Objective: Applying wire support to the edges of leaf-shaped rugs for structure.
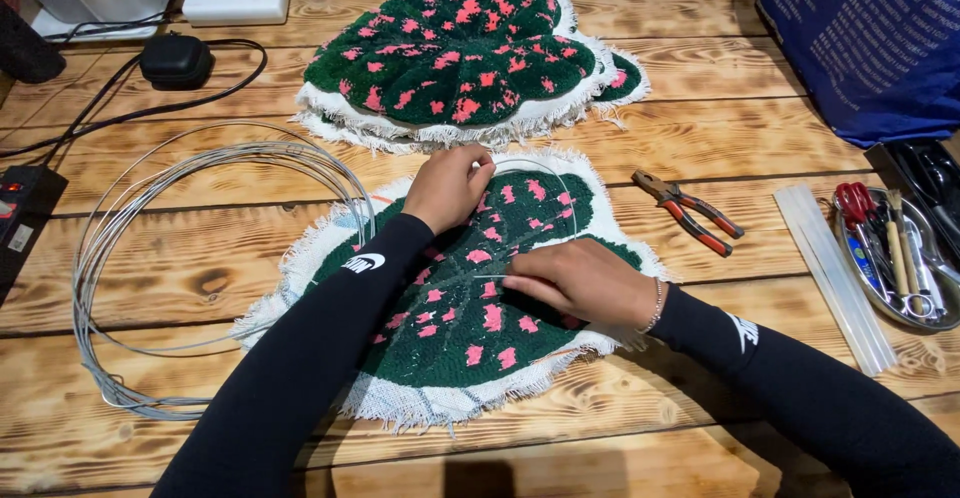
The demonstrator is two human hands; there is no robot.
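Nearest to us, our two black sleeves reach up over a wooden table (700, 428) to a green tufted leaf piece with pink spots (460, 328), lying flat with its frayed white backing showing all round the edge. Our right hand (580, 283) rests on the middle of the leaf, fingers curled down and pinching the end of a thin wire (535, 173) against the pile. Our left hand (448, 188) sits at the leaf's upper edge, fingers closed round the same wire where it arcs over the top of the piece. As far as we can judge, the wire follows only the upper right curve of the leaf so far; the lower edge and the left side show no wire laid along them, so most of the outline looks undone.

Left of the leaf lies a loose coil of grey wire (130, 258), its loops touching the leaf's frayed edge. To the right, well apart from our hands, lie red-handled pliers (690, 213), some clear glue sticks (835, 278) and a metal tray of tools (900, 258). Beyond the leaf sits a stack of similar green and pink pieces (460, 58), just beside our left hand, which crowds the top edge. Farther back are a black case (175, 58) with cables, a white box (235, 3) and a blue bag (870, 38).
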